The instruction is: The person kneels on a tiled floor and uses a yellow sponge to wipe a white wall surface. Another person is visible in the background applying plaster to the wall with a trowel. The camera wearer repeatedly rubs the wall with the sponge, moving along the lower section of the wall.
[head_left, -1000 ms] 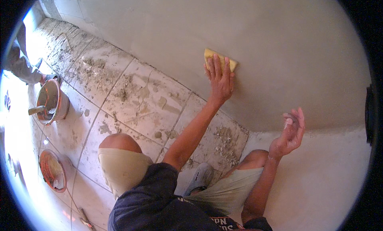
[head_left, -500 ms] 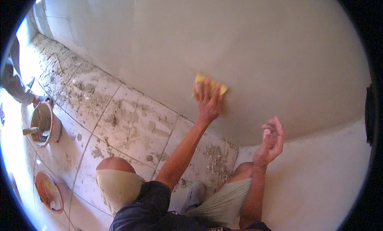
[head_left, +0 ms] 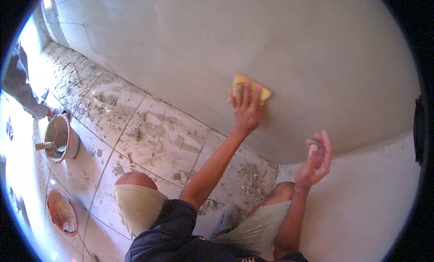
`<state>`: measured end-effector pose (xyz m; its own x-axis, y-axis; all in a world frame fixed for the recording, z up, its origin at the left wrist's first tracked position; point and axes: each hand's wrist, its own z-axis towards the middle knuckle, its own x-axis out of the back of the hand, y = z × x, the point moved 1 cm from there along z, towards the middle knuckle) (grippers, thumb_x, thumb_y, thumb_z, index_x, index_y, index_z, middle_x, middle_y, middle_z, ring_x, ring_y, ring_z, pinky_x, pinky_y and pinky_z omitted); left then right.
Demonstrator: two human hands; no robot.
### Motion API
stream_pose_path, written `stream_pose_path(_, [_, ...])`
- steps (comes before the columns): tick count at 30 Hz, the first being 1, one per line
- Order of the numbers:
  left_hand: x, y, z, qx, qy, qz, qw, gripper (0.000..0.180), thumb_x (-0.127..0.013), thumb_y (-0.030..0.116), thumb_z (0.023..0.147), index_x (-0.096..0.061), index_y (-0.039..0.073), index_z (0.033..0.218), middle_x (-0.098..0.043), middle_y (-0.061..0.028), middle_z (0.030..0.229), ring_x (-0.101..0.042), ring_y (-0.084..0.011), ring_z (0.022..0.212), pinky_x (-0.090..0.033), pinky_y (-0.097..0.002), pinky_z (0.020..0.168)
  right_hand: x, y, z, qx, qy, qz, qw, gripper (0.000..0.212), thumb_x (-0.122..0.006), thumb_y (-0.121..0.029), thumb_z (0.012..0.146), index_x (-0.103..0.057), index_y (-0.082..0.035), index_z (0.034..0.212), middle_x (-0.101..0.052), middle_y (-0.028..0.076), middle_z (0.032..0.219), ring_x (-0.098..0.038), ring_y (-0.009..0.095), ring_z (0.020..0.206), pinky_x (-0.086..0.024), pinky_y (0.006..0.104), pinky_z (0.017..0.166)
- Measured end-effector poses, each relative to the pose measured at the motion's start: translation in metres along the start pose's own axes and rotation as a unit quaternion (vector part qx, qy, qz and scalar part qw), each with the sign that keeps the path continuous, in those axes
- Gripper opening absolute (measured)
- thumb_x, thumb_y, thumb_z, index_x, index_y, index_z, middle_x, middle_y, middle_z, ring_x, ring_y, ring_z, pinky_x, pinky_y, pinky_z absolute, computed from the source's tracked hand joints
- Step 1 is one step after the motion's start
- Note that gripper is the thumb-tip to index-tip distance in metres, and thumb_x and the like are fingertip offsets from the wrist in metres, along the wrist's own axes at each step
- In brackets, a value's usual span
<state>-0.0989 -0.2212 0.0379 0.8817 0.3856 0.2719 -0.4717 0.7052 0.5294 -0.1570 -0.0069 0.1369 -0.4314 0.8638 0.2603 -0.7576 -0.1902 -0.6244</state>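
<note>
My left hand (head_left: 247,110) presses a yellow sponge (head_left: 265,93) flat against the smooth grey plastered wall (head_left: 312,49), fingers spread over it. Part of the sponge is hidden under the fingers. Lower and to the right, my right hand (head_left: 315,164) is raised in front of the wall near the corner, palm turned up and fingers curled. Between its thumb and fingers shows a small grey lump (head_left: 319,145), which looks like wet mortar.
Mortar crumbs and smears cover the tiled floor (head_left: 151,121) along the wall's foot. At left stand a bucket (head_left: 73,142) with a wooden-handled tool and a second, reddish-rimmed bucket (head_left: 76,216). Another person's leg (head_left: 22,81) is behind them. A paler wall (head_left: 357,194) adjoins at right.
In the picture, my left hand and the sponge have shifted slightly up and right along the wall. My right hand also appears farther right; the whole view has shifted somewhat.
</note>
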Motion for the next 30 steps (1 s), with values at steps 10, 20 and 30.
stream_pose_path(10, [-0.040,0.018,0.002,-0.111,-0.065,-0.051,0.990,0.056,-0.044,0.036,0.104,-0.038,0.016,0.156,-0.022,-0.0154,0.167,-0.012,-0.0358,0.156,-0.001,-0.0630,0.122,0.008,-0.002,-0.002,-0.010,-0.004,-0.029,1.000,0.038,-0.054,-0.009,0.101,-0.055,0.004,0.137,-0.064,0.017,0.125,-0.062,0.022,0.101,-0.051,0.0352,0.090])
stream_pose_path(20, [-0.021,0.033,0.059,-0.190,0.043,0.019,0.981,0.054,-0.047,0.037,0.102,-0.044,0.022,0.153,-0.027,-0.0130,0.166,-0.019,-0.0336,0.155,-0.003,-0.0592,0.124,0.020,0.005,-0.003,0.021,0.008,-0.065,0.998,0.039,-0.057,-0.010,0.101,-0.055,0.005,0.136,-0.064,0.020,0.126,-0.065,0.025,0.100,-0.054,0.0374,0.090])
stream_pose_path(30, [-0.031,-0.024,-0.055,0.127,0.086,-0.063,0.986,0.062,-0.041,0.033,0.105,-0.026,0.004,0.159,-0.015,-0.0254,0.166,-0.007,-0.0476,0.153,-0.001,-0.0684,0.118,0.009,0.007,-0.003,0.001,0.024,-0.038,0.999,0.036,-0.057,-0.007,0.099,-0.058,0.003,0.133,-0.065,0.017,0.125,-0.064,0.024,0.105,-0.054,0.0382,0.091])
